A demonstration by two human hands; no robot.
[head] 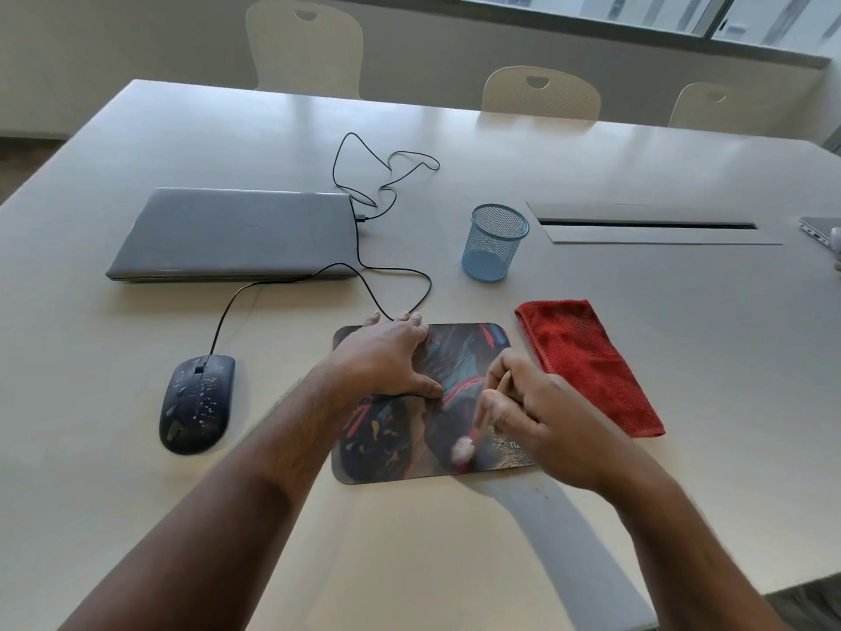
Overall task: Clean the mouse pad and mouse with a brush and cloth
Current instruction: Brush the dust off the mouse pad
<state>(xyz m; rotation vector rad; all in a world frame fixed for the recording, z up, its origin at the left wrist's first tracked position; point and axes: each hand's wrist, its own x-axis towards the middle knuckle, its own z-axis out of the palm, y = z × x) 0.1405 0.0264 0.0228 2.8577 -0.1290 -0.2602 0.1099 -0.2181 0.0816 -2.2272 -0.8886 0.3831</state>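
Observation:
A dark printed mouse pad (396, 453) lies flat on the table in front of me. My left hand (387, 357) presses flat on its upper left part, fingers spread past the far edge. My right hand (532, 407) grips a small wooden-handled brush (466, 446), whose pale bristles touch the pad's lower right, blurred by motion. Fine crumbs (512, 448) lie on the pad by the bristles. A dark wired mouse (196, 403), speckled with pale debris, rests left of the pad. A folded red cloth (587, 364) lies right of the pad.
A closed grey laptop (236, 234) sits behind the mouse, with the black mouse cable (387, 184) looping beside it. A blue mesh pen cup (493, 242) stands behind the pad. A cable slot (646, 225) is set in the table at right. Chairs (541, 93) line the far edge.

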